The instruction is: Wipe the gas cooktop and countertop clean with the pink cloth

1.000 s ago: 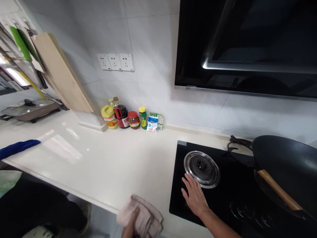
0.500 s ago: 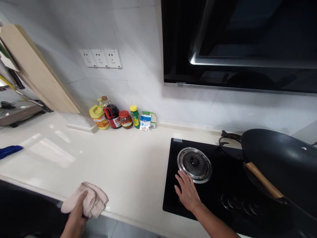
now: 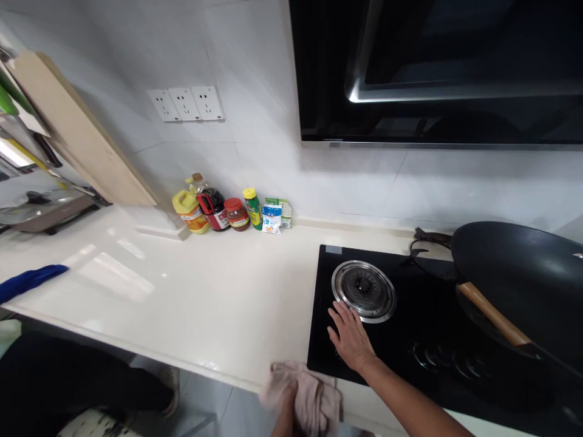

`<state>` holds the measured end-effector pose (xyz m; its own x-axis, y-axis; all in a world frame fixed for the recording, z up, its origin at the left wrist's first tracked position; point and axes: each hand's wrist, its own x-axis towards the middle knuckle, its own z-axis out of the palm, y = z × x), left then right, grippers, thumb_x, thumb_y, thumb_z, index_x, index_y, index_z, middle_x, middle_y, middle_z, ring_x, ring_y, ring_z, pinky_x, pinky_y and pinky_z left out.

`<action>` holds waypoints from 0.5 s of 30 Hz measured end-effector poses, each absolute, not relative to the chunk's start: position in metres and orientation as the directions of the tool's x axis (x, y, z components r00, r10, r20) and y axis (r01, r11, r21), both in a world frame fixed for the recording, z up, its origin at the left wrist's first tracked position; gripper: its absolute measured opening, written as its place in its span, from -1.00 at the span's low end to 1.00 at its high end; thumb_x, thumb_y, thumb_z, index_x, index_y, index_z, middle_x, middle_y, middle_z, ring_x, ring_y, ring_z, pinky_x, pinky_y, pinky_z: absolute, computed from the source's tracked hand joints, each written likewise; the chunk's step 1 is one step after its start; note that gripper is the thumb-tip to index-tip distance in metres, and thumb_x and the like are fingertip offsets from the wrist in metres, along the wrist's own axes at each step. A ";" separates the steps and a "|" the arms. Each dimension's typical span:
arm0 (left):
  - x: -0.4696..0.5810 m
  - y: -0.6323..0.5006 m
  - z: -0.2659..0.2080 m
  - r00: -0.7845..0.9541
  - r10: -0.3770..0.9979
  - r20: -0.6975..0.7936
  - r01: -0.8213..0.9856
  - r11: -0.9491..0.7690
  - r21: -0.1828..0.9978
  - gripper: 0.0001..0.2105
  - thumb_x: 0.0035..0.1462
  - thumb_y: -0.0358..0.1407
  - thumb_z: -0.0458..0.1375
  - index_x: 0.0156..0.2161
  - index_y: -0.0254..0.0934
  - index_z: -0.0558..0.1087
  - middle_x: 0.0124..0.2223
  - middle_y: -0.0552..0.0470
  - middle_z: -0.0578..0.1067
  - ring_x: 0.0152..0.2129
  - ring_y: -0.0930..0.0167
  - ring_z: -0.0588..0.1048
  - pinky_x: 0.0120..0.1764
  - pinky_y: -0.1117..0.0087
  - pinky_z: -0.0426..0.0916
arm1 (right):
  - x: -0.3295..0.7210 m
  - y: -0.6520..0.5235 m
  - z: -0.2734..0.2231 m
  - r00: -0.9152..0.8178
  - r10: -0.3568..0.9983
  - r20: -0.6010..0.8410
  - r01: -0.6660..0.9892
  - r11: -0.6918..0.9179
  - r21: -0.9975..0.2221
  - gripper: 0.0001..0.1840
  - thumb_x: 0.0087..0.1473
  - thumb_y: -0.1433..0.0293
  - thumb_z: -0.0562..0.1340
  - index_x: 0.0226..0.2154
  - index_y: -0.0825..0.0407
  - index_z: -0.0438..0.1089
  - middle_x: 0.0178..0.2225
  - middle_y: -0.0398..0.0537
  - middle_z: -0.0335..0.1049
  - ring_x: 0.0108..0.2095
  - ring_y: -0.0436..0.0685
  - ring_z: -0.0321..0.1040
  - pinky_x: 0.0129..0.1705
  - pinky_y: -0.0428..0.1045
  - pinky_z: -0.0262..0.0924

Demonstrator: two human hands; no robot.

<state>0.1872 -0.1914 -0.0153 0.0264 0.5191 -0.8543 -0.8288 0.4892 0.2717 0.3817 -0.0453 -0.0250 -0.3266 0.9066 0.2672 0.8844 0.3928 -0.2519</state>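
My left hand [image 3: 286,408] grips a pale pink cloth [image 3: 316,397] at the counter's front edge, by the near left corner of the black cooktop [image 3: 412,340]. Part of the cloth hangs over the edge, and its folds hide most of my fingers. My right hand [image 3: 351,337] rests palm down on the cooktop with fingers spread and nothing held. Its fingertips reach the metal rim of the round left burner [image 3: 364,291]. On the right, a large black wok [image 3: 523,267] with a wooden handle [image 3: 494,314] sits over the other burner.
Along the wall stand a yellow jug [image 3: 190,211], a dark sauce bottle [image 3: 212,208], a red-lidded jar [image 3: 237,214], a green container [image 3: 253,209] and a white packet [image 3: 272,219]. A blue cloth [image 3: 34,280] lies at left. The range hood [image 3: 432,73] overhangs the cooktop. Someone's dark-clothed leg [image 3: 82,379] shows below.
My left hand has swept the pink cloth rightward along the counter's front edge to the cooktop. My right hand stays in place on the cooktop. The view has shifted slightly.
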 end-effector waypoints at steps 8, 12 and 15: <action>0.164 -0.186 -0.016 0.048 0.554 -0.831 -0.800 0.519 0.300 -0.39 0.04 0.01 0.28 0.18 -0.20 0.52 0.06 -0.29 0.64 0.06 -0.04 0.59 0.04 -0.03 0.55 | 0.384 -0.045 -0.022 -0.335 0.904 0.264 0.884 0.399 -0.244 -0.49 0.40 0.25 0.05 0.28 0.04 0.37 0.40 0.06 0.21 0.45 0.23 0.02 0.46 0.28 -0.07; 0.107 -0.183 -0.017 -0.186 0.529 -0.828 -0.706 0.514 0.487 -0.29 0.01 0.01 0.33 0.25 -0.21 0.42 -0.02 -0.27 0.66 -0.08 -0.04 0.65 -0.14 0.00 0.61 | 0.383 -0.044 -0.022 -0.327 0.906 0.269 0.881 0.395 -0.260 -0.49 0.40 0.25 0.08 0.30 0.02 0.35 0.41 0.05 0.20 0.45 0.24 0.01 0.47 0.27 -0.07; 0.053 -0.174 -0.019 -0.418 0.540 -0.730 -0.540 0.499 0.678 -0.20 0.01 0.11 0.31 0.31 -0.21 0.33 0.01 -0.27 0.64 -0.10 -0.02 0.66 -0.21 0.05 0.61 | 0.381 -0.044 -0.021 -0.326 0.906 0.270 0.880 0.395 -0.262 -0.48 0.40 0.25 0.08 0.31 0.01 0.34 0.42 0.03 0.19 0.46 0.23 0.01 0.48 0.26 -0.08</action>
<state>0.0527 -0.1739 -0.0190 -0.4184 0.5402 -0.7302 -0.5399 0.4985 0.6782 0.3814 -0.0439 -0.0214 -0.3265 0.9058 0.2700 0.8805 0.3953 -0.2617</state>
